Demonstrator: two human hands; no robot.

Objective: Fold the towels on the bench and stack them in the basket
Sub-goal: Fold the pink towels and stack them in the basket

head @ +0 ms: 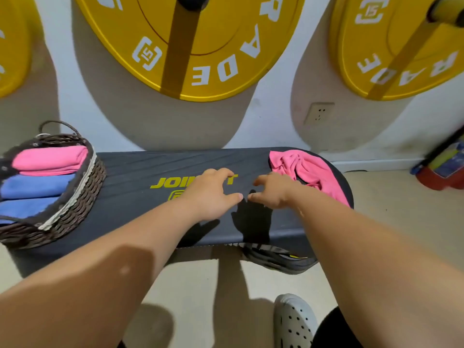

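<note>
**Operator:** Finger state?

**Inspector:** The fingers [226, 173] of the left hand [213, 194] and of the right hand [273, 190] are loosely curled and apart, with the thumb tips close together. They grip nothing over the bench [140, 169].

**Operator:** What is left?

**Inspector:** One crumpled pink towel [311, 172] lies just right of the right hand's fingers; whether they touch it cannot be told.

**Operator:** What is done?

**Inspector:** Well left of the fingers, the basket [75, 197] holds a folded pink towel [50, 159] and two folded blue towels [35, 184]. Judged status: one fold and one placement are left.
</note>
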